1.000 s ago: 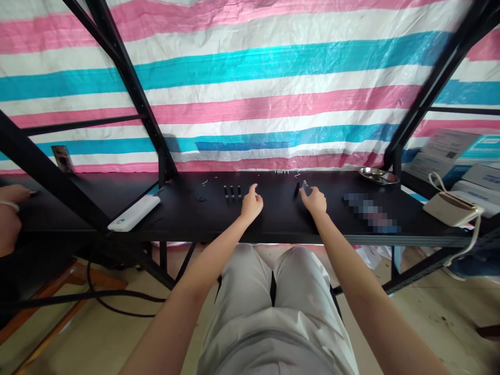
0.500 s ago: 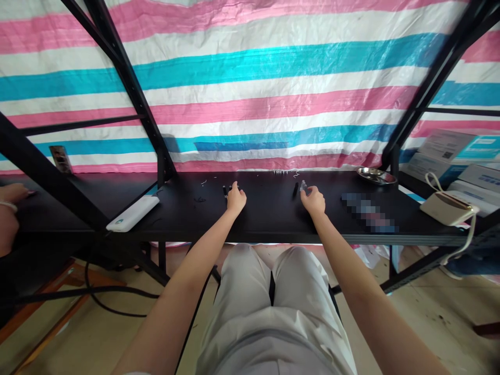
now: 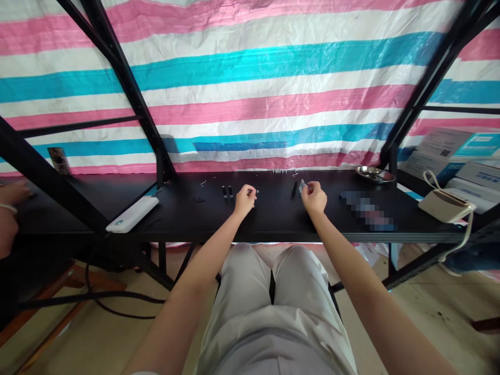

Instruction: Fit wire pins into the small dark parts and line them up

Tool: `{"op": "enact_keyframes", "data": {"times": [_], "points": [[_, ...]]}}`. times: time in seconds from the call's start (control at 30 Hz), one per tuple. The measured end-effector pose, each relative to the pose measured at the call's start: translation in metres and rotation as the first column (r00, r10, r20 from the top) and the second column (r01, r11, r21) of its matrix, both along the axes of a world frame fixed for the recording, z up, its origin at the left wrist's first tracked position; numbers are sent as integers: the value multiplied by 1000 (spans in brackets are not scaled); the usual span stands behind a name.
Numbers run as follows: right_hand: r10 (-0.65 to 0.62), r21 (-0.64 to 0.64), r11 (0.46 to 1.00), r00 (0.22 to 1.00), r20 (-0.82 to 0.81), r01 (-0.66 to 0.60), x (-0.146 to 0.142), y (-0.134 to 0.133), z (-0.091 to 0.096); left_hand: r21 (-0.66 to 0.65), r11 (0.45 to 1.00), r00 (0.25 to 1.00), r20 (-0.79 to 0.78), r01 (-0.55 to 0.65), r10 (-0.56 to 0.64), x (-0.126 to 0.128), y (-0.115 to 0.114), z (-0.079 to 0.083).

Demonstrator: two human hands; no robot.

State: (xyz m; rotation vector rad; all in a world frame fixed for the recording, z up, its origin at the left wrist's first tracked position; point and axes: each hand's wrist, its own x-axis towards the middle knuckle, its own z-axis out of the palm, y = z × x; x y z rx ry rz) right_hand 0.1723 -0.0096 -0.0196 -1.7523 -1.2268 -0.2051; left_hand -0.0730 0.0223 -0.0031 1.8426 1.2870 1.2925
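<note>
My left hand (image 3: 245, 201) is closed in a pinch just above the black tabletop (image 3: 269, 219). A small dark, pen-like piece with a pale tip (image 3: 257, 191) pokes out between its fingers. To its left, two short black tubes with light ends (image 3: 227, 191) stand side by side. My right hand (image 3: 314, 198) has its fingers curled together against small clear plastic pieces (image 3: 301, 186); what lies inside its grasp is hidden. A short black piece (image 3: 295, 189) is just left of the clear ones.
Tiny springs (image 3: 280, 172) line the back edge. A metal dish (image 3: 375, 175), a blurred-out item (image 3: 367, 211) and a cream pouch (image 3: 443, 205) are to the right. A white power bank-like box (image 3: 133, 214) is left, near another person's hand (image 3: 15, 192).
My left hand has moved right, away from the two black tubes, with a small dark piece now in its fingers. My right hand has shifted slightly and stays by the clear pieces.
</note>
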Motion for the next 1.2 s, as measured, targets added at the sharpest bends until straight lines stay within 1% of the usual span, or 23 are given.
{"op": "enact_keyframes", "data": {"times": [0.07, 0.13, 0.17, 0.23, 0.3, 0.33, 0.37, 0.4, 0.47, 0.53, 0.6, 0.7, 0.83, 1.0, 1.2], "points": [[77, 58, 995, 991, 111, -84, -5, -1, -1, 9, 997, 995, 64, 77, -77, 10, -4, -4], [212, 62, 970, 942, 261, -235, -11, -1, -3, 19, 991, 986, 96, 136, -137, 18, -7, -9], [289, 43, 946, 894, 343, -323, -14, -1, -3, 22, 988, 983, 93, 156, -157, 21, -8, -11], [419, -20, 883, 771, 480, -468, -21, -1, -1, 50, 985, 984, 53, 168, -170, 25, -11, -15], [499, -73, 828, 672, 547, -556, -27, -2, 2, 133, 978, 987, -15, 158, -158, 26, -15, -17], [523, -88, 811, 649, 552, -579, -30, -3, 5, 192, 969, 987, -56, 158, -149, 27, -17, -17], [539, -95, 802, 646, 540, -590, -34, -4, 7, 250, 954, 985, -101, 164, -142, 27, -19, -16], [549, -95, 800, 659, 514, -592, -38, -6, 9, 301, 937, 979, -152, 180, -139, 27, -22, -16], [547, -96, 820, 721, 426, -565, -45, -9, 12, 360, 903, 955, -258, 233, -143, 27, -27, -13], [520, -117, 851, 790, 324, -512, -52, -11, 12, 375, 886, 931, -337, 272, -143, 27, -33, -11], [504, -158, 864, 828, 245, -479, -57, -11, 9, 370, 885, 915, -380, 282, -133, 27, -37, -8], [532, -170, 845, 829, 175, -506, -59, -11, 5, 350, 896, 901, -420, 273, -111, 27, -42, -6], [577, -104, 816, 809, 112, -568, -57, -14, 4, 329, 914, 907, -412, 235, -85, 27, -44, -7], [585, -72, 811, 807, 87, -580, -56, -16, 3, 359, 910, 939, -334, 206, -81, 26, -41, -9], [575, -71, 818, 811, 106, -571, -56, -16, 2, 304, 938, 948, -311, 164, -65, 27, -39, -9]]}}
